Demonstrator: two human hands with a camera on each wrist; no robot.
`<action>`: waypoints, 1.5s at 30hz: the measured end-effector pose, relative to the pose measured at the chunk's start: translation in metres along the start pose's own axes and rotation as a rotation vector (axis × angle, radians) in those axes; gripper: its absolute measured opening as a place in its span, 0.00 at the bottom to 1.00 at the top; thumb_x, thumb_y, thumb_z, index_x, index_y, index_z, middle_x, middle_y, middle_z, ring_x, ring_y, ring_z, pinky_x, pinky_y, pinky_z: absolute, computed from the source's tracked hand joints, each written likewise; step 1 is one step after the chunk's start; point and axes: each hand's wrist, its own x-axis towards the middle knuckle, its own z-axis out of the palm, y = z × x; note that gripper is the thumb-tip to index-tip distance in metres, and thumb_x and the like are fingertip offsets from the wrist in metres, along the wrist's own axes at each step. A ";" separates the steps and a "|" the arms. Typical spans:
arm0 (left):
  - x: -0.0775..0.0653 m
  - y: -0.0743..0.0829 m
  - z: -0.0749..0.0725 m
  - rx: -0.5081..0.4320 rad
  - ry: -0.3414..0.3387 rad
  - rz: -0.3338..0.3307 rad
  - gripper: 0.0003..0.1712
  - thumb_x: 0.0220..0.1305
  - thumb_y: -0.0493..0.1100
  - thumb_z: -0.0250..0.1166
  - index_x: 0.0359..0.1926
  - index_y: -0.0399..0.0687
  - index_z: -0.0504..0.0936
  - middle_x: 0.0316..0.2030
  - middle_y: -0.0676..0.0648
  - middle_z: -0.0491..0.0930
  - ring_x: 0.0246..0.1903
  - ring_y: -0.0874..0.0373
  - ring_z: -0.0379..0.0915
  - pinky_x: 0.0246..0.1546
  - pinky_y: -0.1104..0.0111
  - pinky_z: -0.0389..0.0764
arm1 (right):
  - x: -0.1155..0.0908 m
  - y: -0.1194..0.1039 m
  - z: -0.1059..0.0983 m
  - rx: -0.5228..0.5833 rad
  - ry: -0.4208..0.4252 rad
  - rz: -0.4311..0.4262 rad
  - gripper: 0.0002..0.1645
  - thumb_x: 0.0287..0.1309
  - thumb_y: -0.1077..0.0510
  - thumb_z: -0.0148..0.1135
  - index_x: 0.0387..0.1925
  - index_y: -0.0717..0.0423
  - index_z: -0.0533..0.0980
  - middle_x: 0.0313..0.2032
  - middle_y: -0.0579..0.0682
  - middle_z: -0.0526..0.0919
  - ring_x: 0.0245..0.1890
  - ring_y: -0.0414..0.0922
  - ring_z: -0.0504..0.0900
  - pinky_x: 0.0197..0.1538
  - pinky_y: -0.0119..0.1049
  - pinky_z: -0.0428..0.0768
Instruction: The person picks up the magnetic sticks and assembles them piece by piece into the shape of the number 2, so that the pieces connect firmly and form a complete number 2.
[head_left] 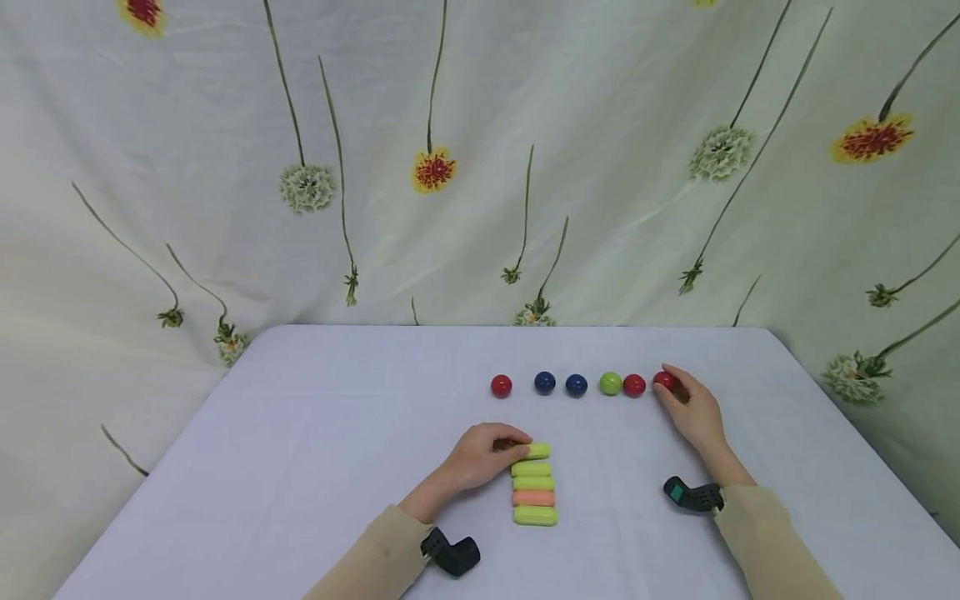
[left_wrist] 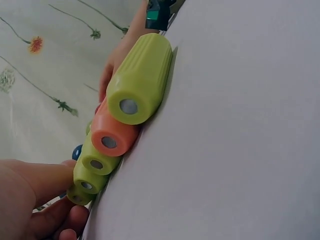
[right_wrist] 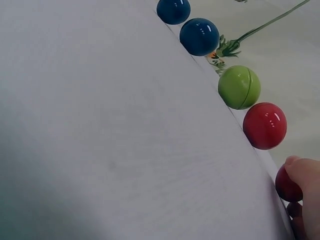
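My left hand [head_left: 478,455] pinches the left end of the farthest yellow-green magnetic rod [head_left: 539,451] in a column of short ribbed rods. Nearer to me in that column lie more yellow-green rods [head_left: 534,516] and one orange rod [head_left: 534,498]. Round metal discs show in the rod ends in the left wrist view. At the back right, my right hand [head_left: 697,410] holds a red ball [head_left: 663,380] between thumb and fingers, the last in a row. Just left of it sit another red ball [right_wrist: 265,126] and a green ball [right_wrist: 239,87].
Two dark blue balls [head_left: 560,384] and a separate red ball [head_left: 501,386] continue the row leftward. White cloth covers the table [head_left: 337,467], and a flowered curtain [head_left: 615,208] hangs behind its far edge. Each wrist wears a black camera band [head_left: 452,553].
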 end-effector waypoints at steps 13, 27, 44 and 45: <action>0.007 0.007 -0.001 -0.073 0.022 -0.024 0.13 0.65 0.45 0.60 0.46 0.46 0.83 0.39 0.55 0.81 0.35 0.62 0.72 0.39 0.71 0.74 | -0.009 -0.006 -0.003 0.138 0.179 0.150 0.33 0.59 0.41 0.60 0.58 0.58 0.71 0.48 0.57 0.78 0.39 0.46 0.73 0.33 0.21 0.69; 0.018 0.015 0.008 -0.215 0.076 -0.004 0.13 0.65 0.43 0.60 0.46 0.42 0.83 0.41 0.48 0.82 0.36 0.58 0.74 0.37 0.72 0.75 | -0.025 -0.016 0.000 0.347 0.263 0.131 0.28 0.54 0.49 0.67 0.55 0.55 0.74 0.46 0.46 0.75 0.32 0.35 0.71 0.30 0.18 0.69; 0.022 0.020 0.016 -0.275 0.140 -0.081 0.12 0.64 0.46 0.62 0.44 0.46 0.84 0.37 0.54 0.82 0.32 0.61 0.73 0.33 0.71 0.75 | -0.045 -0.044 0.013 0.486 0.135 0.000 0.24 0.54 0.61 0.67 0.53 0.63 0.74 0.47 0.54 0.75 0.33 0.30 0.75 0.34 0.19 0.74; 0.022 0.020 0.017 -0.279 0.137 -0.083 0.12 0.64 0.46 0.62 0.44 0.47 0.84 0.37 0.54 0.82 0.32 0.61 0.73 0.34 0.71 0.75 | -0.046 -0.045 0.014 0.492 0.122 -0.002 0.24 0.54 0.61 0.67 0.53 0.63 0.74 0.47 0.54 0.75 0.33 0.30 0.75 0.35 0.19 0.75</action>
